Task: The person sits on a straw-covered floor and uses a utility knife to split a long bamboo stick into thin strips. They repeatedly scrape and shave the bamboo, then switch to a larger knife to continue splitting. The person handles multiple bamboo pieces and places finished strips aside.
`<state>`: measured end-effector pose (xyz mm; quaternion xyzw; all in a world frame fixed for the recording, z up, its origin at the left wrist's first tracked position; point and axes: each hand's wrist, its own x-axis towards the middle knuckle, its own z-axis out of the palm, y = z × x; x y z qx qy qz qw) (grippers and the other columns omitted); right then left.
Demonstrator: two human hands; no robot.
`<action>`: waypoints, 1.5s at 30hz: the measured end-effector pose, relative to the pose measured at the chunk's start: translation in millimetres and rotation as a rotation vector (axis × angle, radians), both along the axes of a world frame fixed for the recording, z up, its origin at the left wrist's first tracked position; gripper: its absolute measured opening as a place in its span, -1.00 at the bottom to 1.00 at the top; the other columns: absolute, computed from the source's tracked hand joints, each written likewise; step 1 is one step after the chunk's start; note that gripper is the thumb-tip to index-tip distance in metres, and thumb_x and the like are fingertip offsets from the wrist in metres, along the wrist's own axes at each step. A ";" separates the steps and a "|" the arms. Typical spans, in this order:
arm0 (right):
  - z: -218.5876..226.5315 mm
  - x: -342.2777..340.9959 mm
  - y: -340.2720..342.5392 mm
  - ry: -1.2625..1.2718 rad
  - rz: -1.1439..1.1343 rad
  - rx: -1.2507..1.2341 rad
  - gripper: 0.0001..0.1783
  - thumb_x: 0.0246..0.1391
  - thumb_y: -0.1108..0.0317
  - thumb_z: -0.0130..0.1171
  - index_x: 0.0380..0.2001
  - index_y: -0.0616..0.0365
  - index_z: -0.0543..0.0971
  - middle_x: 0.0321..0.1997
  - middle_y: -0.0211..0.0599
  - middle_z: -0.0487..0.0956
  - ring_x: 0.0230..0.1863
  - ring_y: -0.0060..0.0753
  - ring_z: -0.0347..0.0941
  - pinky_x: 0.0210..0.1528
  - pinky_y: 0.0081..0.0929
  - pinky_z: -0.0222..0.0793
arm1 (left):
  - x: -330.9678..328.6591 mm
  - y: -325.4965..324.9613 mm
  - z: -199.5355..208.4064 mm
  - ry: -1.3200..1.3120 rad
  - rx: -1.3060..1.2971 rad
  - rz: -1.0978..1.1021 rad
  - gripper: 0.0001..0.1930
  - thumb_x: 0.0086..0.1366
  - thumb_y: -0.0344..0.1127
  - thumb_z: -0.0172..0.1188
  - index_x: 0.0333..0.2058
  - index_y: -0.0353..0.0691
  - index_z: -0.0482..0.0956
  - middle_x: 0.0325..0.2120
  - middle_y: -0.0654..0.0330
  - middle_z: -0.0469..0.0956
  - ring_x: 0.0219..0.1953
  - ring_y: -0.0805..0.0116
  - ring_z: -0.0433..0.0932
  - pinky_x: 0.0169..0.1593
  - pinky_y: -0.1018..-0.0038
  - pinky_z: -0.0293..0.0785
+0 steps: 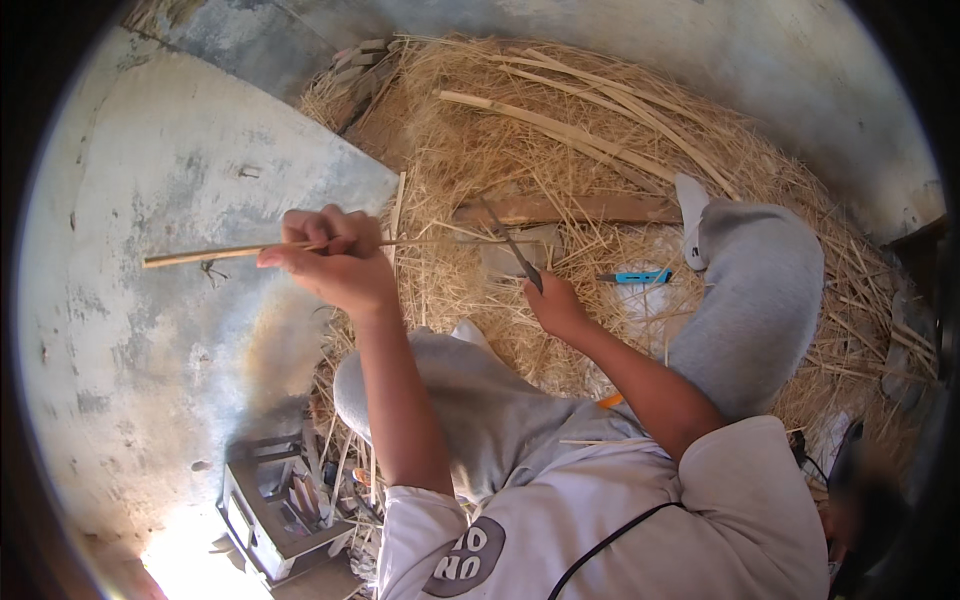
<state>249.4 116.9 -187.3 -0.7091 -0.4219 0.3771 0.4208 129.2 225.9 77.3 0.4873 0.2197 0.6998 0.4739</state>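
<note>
My left hand (325, 250) is closed round a long thin bamboo strip (205, 256), raised at the left in front of the wall. The strip's thicker end sticks out to the left, and its thin end runs right, over the shavings. In my right hand (560, 308) is a knife (512, 238) with a dark handle, its narrow blade pointing up and away to the left. The blade crosses the line of the strip's thin end; whether they touch I cannot tell. A blue utility knife (636, 277) lies to the right of my right hand.
Bamboo shavings (470, 150) cover the floor, with long split bamboo strips (560, 128) at the back. A wooden board (570, 209) lies ahead of my hands. Worn walls (130, 330) rise left and behind. An open-topped box (285, 535) stands lower left, near my left elbow.
</note>
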 end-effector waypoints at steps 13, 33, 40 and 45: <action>-32.3 1.4 -12.7 0.016 -0.056 -0.325 -0.62 0.28 0.09 0.09 -0.27 0.26 0.49 -0.57 -0.04 0.52 -0.55 -0.06 0.51 -0.41 -0.13 0.39 | -23.9 18.1 -2.6 -0.035 0.021 0.267 -0.39 0.37 0.34 0.04 -0.54 0.00 0.05 -0.76 0.43 -0.03 -0.71 0.61 -0.14 -0.65 0.55 -0.22; 68.0 8.9 -0.6 -0.021 0.020 0.140 -0.63 0.31 0.10 0.12 -0.34 0.25 0.48 -0.63 -0.15 0.48 -0.65 -0.22 0.43 -0.53 -0.25 0.29 | 0.0 20.8 4.6 0.008 -0.066 -0.114 -0.43 0.44 0.13 0.06 -0.61 0.04 0.00 -0.77 0.44 -0.14 -0.69 0.54 -0.23 -0.61 0.47 -0.25; -3.2 21.2 -12.9 -0.147 0.072 0.015 -0.59 0.34 0.04 0.02 -0.26 0.26 0.49 -0.58 -0.04 0.51 -0.52 -0.01 0.51 -0.41 -0.13 0.38 | 6.5 20.1 9.2 0.051 -0.084 -0.018 -0.43 0.43 -0.04 0.17 -0.63 0.04 0.00 -0.76 0.48 -0.10 -0.73 0.60 -0.17 -0.67 0.50 -0.20; 32.2 16.4 -1.5 -0.068 0.077 -0.153 -0.53 0.31 0.02 0.02 -0.39 0.29 0.52 -0.56 0.01 0.53 -0.45 0.06 0.52 -0.31 -0.08 0.40 | -9.2 25.8 7.7 0.049 -0.103 0.013 -0.45 0.44 -0.10 0.15 -0.64 0.04 0.00 -0.77 0.48 -0.10 -0.73 0.60 -0.17 -0.66 0.49 -0.20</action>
